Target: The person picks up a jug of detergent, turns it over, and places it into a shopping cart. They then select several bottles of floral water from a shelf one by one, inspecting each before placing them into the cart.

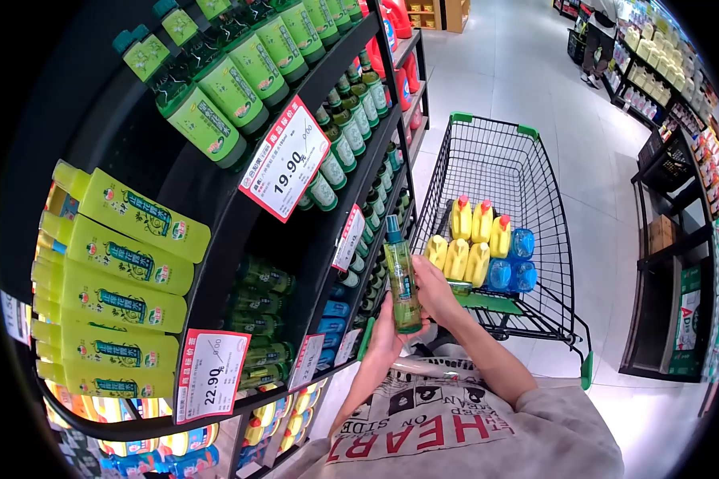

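Supermarket aisle: both hands (385, 339) (435, 291) around green bottle (402, 279)

Bright, even shop lighting seen through a strong fisheye lens.
Overhead light glares softly off the glossy pale tiled floor (527, 72); the black metal shelving rack (216, 199) bows sharply and its lower tiers sit in shade. Black vignette fills the corners. The slim green plastic spray bottle (402, 279) at centre is sharp; far edges smear.
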Tool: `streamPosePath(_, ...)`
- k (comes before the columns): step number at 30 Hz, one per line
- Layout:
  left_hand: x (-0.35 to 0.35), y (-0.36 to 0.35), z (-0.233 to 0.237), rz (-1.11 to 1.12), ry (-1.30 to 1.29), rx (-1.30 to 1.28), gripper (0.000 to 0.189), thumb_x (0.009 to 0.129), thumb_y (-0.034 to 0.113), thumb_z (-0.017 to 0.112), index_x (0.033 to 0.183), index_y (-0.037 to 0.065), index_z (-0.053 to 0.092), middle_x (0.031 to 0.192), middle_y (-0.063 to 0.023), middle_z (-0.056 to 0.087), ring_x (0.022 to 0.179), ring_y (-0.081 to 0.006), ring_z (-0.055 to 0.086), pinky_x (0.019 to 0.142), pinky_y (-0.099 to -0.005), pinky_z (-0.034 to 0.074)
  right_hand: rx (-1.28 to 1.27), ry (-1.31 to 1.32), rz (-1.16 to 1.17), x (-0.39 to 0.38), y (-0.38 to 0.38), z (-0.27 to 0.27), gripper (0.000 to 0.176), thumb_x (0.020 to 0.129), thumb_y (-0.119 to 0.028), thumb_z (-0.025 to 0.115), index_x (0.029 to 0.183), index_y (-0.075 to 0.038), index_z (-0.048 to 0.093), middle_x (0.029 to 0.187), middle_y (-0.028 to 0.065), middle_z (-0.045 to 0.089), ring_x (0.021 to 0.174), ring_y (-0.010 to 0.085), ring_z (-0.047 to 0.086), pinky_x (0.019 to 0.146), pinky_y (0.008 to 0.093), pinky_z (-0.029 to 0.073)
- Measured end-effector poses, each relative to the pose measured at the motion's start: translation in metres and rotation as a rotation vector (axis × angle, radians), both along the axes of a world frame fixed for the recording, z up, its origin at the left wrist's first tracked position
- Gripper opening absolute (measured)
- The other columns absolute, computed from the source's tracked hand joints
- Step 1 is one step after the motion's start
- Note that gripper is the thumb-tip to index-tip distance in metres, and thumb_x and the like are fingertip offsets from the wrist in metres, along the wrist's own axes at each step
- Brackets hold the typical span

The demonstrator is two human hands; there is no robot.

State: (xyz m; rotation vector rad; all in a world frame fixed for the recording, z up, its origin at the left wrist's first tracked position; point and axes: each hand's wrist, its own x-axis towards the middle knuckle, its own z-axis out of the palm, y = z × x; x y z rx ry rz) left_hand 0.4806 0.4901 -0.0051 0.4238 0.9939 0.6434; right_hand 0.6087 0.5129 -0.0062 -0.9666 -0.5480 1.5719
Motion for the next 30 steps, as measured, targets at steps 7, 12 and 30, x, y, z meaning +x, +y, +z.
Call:
streamPosePath(7, 0.0, 0.002, 0.005, 0.054, -0.024, -0.005, 0.052, 0.099, 0.049, 0.029, 0.118, 0.006, 0.053, 0.093, -0.0111, 0.065, 0.081, -0.0213, 0.066, 0.07, -0.034, 0.058, -0.03, 0.0, 0.01, 0.008, 0.003, 0.004, 0.04, 0.099, -0.036, 0.046, 0.109, 0.0, 0.058, 0.094, 0.0027, 0.059, 0.084, 0.0097, 0.055, 0.075, 0.0242, 0.046)
streamPosePath(12, -0.005, 0.003, 0.0, -0.016, -0.091, -0.059, 0.051, 0.099, 0.048, 0.031, 0.121, 0.007, 0.051, 0.098, -0.0123, 0.063, 0.082, -0.0215, 0.066, 0.075, -0.0351, 0.057, -0.033, -0.06, 0.012, 0.012, 0.004, 0.001, 0.041, 0.097, -0.037, 0.049, 0.107, 0.001, 0.061, 0.092, 0.0019, 0.06, 0.085, 0.0099, 0.055, 0.076, 0.0248, 0.045)
streamPosePath(30, -0.005, -0.004, 0.004, -0.133, 0.0, 0.176, 0.043, 0.08, -0.005, 0.067, 0.116, 0.007, 0.048, 0.103, -0.0043, 0.062, 0.092, -0.0118, 0.063, 0.074, -0.0255, 0.055, -0.168, 0.298, 0.016, 0.02, 0.008, 0.005, 0.043, 0.101, -0.039, 0.036, 0.112, -0.001, 0.053, 0.096, 0.0111, 0.063, 0.081, 0.0181, 0.061, 0.072, 0.0329, 0.053)
